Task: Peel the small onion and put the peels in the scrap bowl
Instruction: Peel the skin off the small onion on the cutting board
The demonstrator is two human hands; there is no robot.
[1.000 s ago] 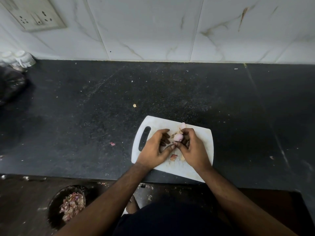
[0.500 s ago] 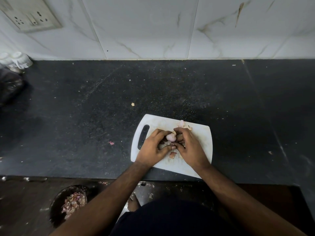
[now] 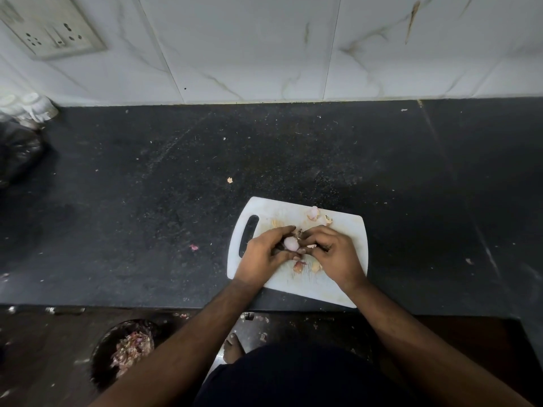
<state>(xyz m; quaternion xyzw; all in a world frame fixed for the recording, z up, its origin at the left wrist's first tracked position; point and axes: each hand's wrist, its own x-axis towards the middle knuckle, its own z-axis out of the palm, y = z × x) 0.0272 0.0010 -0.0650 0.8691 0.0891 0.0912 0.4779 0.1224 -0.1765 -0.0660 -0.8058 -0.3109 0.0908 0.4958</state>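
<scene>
A small pale pink onion (image 3: 291,243) is held over the white cutting board (image 3: 346,284). My left hand (image 3: 261,258) grips it between thumb and fingers. My right hand (image 3: 335,257) touches the onion's right side with pinched fingertips, on a bit of skin as far as I can tell. Loose peel pieces (image 3: 298,266) lie on the board below my hands, and more peel scraps (image 3: 313,213) lie near its far edge. The dark scrap bowl (image 3: 101,351) with pink peels sits on the floor at lower left, below the counter edge.
The black counter (image 3: 147,201) runs to a white tiled wall with a socket plate (image 3: 53,32). A dark bag (image 3: 17,151) and white containers (image 3: 32,105) stand at far left. Small scraps (image 3: 229,180) dot the counter. My foot (image 3: 233,349) shows below.
The onion has shifted slightly left, deeper into my left hand. My right fingertips have moved along its right side; both hands stay over the board.
</scene>
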